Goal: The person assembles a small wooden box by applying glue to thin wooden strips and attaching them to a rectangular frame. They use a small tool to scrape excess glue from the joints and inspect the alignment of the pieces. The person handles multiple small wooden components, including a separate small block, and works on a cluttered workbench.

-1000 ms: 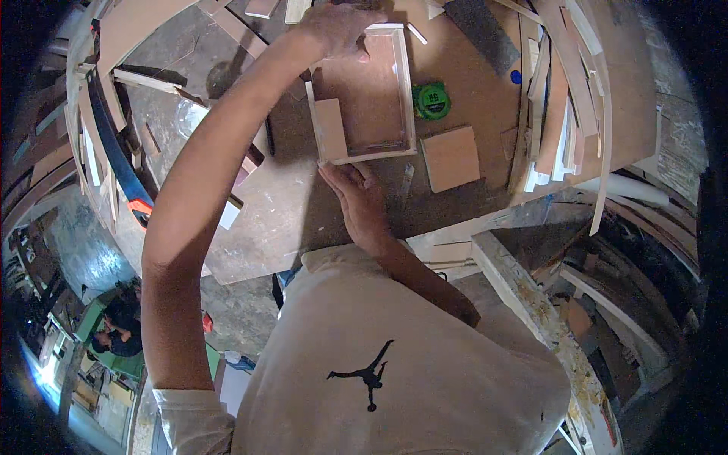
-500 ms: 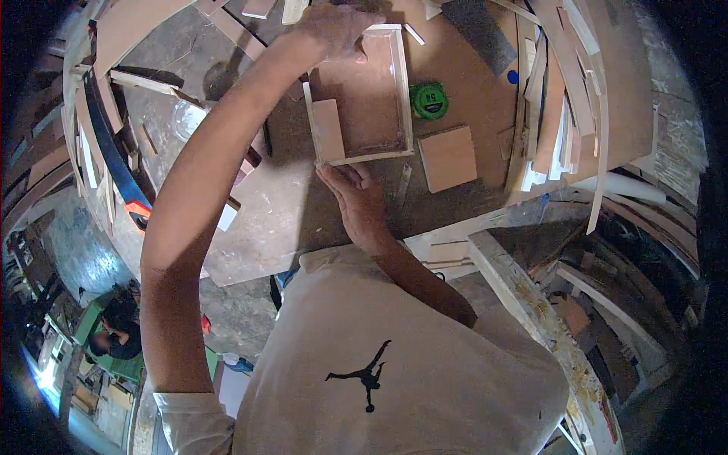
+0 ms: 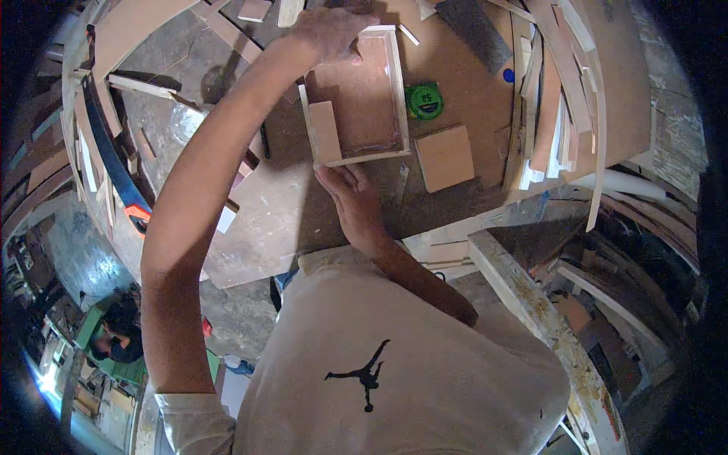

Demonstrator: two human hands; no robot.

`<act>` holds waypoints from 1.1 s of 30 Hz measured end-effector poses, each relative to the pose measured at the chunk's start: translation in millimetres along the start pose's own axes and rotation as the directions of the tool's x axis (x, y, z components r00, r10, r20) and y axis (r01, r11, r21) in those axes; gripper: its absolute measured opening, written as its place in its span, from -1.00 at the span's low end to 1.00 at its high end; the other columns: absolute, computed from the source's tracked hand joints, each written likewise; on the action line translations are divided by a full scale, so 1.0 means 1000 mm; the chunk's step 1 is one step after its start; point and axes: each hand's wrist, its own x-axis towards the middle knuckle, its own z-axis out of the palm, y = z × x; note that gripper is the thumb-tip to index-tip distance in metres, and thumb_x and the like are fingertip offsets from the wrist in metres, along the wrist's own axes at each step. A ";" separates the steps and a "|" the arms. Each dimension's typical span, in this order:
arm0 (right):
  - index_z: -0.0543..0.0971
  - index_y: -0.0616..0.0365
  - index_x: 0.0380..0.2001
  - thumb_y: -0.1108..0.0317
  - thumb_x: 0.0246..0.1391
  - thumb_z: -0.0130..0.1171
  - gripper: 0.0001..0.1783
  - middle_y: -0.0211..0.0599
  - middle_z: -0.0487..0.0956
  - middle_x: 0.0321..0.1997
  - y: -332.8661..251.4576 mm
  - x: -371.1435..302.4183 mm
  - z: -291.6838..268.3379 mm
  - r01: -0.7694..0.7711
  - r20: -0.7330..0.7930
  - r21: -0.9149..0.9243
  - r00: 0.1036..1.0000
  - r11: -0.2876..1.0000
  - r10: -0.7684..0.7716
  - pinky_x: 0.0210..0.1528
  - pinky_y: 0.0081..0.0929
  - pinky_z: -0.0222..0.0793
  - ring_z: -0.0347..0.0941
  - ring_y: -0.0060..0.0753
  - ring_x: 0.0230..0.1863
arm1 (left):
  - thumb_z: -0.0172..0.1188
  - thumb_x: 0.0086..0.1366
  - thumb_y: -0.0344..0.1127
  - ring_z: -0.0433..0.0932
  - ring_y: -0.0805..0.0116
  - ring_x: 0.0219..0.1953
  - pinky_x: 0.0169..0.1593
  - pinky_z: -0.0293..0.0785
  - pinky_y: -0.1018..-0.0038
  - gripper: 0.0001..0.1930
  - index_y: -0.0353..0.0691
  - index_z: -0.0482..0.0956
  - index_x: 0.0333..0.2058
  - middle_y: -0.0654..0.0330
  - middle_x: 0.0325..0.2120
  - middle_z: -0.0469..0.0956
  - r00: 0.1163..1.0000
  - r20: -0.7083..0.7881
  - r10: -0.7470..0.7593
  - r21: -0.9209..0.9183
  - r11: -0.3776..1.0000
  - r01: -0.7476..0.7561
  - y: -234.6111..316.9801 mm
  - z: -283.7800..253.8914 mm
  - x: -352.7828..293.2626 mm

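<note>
A shallow open wooden box (image 3: 368,98) with pale rim strips lies on the worktable. My left hand (image 3: 330,36) reaches across to its far left corner, thumb inside the far wall and fingers over the outside, closed on it. At the near left corner, my right hand (image 3: 355,199) lies against the outer wall with its fingers stretched out, touching rather than wrapped round. A small rectangular wood piece (image 3: 325,130) rests inside along the left wall. Right of the box are a green tape measure (image 3: 424,101) and a squarish wooden block (image 3: 445,158). My left forearm hides part of the table.
A handsaw (image 3: 114,155) with an orange-and-black handle lies at the left. Long wood strips (image 3: 565,98) are heaped on the right side. A dark flat sheet (image 3: 474,34) is at the far right. Below left, a person (image 3: 121,334) sits in the background.
Both hands keep their places on the box. The box and the things around it appear very slightly farther left, as the whole view has shifted a little.
</note>
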 end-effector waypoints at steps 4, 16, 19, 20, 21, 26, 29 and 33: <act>0.41 0.26 0.11 0.38 0.22 0.20 -0.57 -0.24 0.51 0.03 0.000 -0.009 -0.007 0.040 -0.117 0.073 0.993 0.997 -0.031 0.31 -0.36 0.34 0.40 -0.37 0.19 | 0.41 0.00 0.03 0.47 -0.07 0.14 0.17 0.41 0.01 -0.19 0.18 0.31 0.26 0.01 0.07 0.52 1.000 0.013 0.028 -0.023 0.999 -0.027 0.005 -0.006 -0.003; 0.32 0.15 0.28 0.23 0.22 0.23 -0.38 -0.36 0.54 -0.39 -0.022 -0.048 -0.032 0.455 0.272 -0.806 0.852 0.379 -0.446 -0.29 -0.49 0.45 0.46 -0.55 -0.42 | 0.32 0.13 0.03 0.58 -0.06 -0.01 0.02 0.48 -0.05 -0.26 0.11 0.23 0.27 -0.05 -0.08 0.59 0.995 -0.092 -0.045 0.072 0.996 0.052 0.014 -0.004 -0.018; 0.23 0.05 0.36 0.15 0.19 0.25 -0.26 -0.37 0.49 -0.52 -0.042 -0.040 -0.020 0.443 0.366 -0.873 0.872 0.205 -0.326 -0.45 -0.41 0.44 0.42 -0.52 -0.55 | 0.26 0.20 -0.03 0.63 -0.10 -0.12 -0.05 0.52 -0.05 -0.37 0.07 0.25 0.21 -0.05 -0.18 0.62 0.978 -0.205 0.023 0.135 0.991 0.006 0.014 0.003 -0.022; 0.20 0.02 0.39 0.13 0.18 0.25 -0.23 -0.37 0.48 -0.56 -0.044 -0.035 -0.018 0.449 0.397 -0.884 0.868 0.130 -0.299 -0.49 -0.39 0.43 0.40 -0.51 -0.59 | 0.26 0.21 -0.05 0.63 -0.10 -0.13 -0.05 0.52 -0.05 -0.39 0.06 0.25 0.20 -0.05 -0.20 0.63 0.964 -0.262 0.044 0.149 0.989 -0.004 0.015 0.004 -0.025; 0.18 0.00 0.40 0.11 0.18 0.26 -0.20 -0.37 0.45 -0.59 -0.041 -0.031 -0.020 0.460 0.431 -0.887 0.854 0.037 -0.291 -0.51 -0.38 0.42 0.39 -0.49 -0.61 | 0.25 0.22 -0.07 0.63 -0.11 -0.14 -0.05 0.52 -0.05 -0.41 0.05 0.25 0.18 -0.05 -0.22 0.63 0.946 -0.318 0.066 0.165 0.986 -0.013 0.016 0.007 -0.029; 0.19 -0.07 0.40 0.04 0.15 0.26 -0.19 -0.31 0.42 -0.65 -0.033 -0.032 -0.011 0.426 0.406 -0.905 0.876 0.022 -0.260 -0.51 -0.34 0.42 0.40 -0.41 -0.62 | 0.24 0.22 -0.13 0.64 -0.14 -0.19 -0.05 0.52 -0.06 -0.44 0.03 0.26 0.16 -0.02 -0.27 0.64 0.899 -0.433 0.064 0.092 0.995 -0.026 0.012 0.020 -0.029; 0.24 -0.04 0.37 0.10 0.17 0.26 -0.25 -0.29 0.47 -0.58 -0.036 -0.032 -0.003 0.481 0.462 -0.876 0.858 0.036 -0.226 -0.47 -0.36 0.45 0.45 -0.42 -0.57 | 0.24 0.22 -0.13 0.62 -0.10 -0.11 -0.02 0.50 -0.05 -0.43 0.03 0.26 0.17 0.00 -0.14 0.61 0.966 -0.254 -0.045 0.003 0.999 0.047 0.018 0.010 -0.032; 0.42 0.10 0.21 0.27 0.15 0.29 -0.43 -0.24 0.59 -0.39 -0.036 -0.027 -0.003 0.627 0.512 -0.769 0.722 0.127 -0.465 -0.30 -0.42 0.50 0.56 -0.46 -0.37 | 0.22 0.26 -0.18 0.51 0.01 0.08 0.11 0.43 0.08 -0.43 -0.05 0.29 0.22 0.04 0.05 0.51 0.892 -0.449 0.060 0.081 0.996 -0.026 0.015 0.015 -0.041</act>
